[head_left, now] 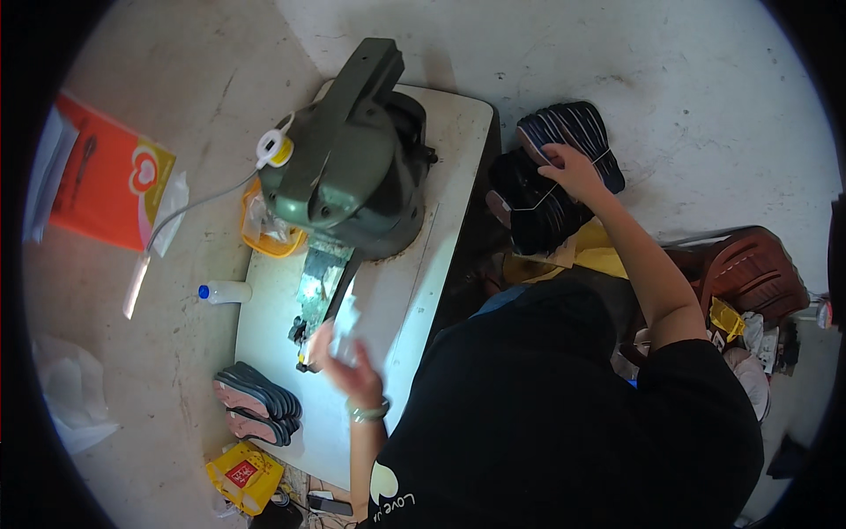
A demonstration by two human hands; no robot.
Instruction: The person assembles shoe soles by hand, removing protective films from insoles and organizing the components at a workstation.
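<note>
My right hand (575,175) reaches out to the right, fingers curled on the edge of a dark shoe piece with a pinkish inner face. That piece belongs to a banded bundle of shoe pieces (577,123). A second bundle (538,225), tied with a pale band, lies just below. Over the white table (388,304), my left hand (352,368) is blurred by motion; its thumb and fingers look apart, with nothing clearly held. Close to its fingertips is the lit working end of a dark green sewing machine (352,163).
A stack of dark shoe pieces (257,404) sits at the table's left edge. Nearby are a blue-capped bottle (226,293), a yellow basket (256,242) and a yellow bag (247,479). A cabled white lamp (274,148) is on the machine. At right stands a brown plastic chair (753,275).
</note>
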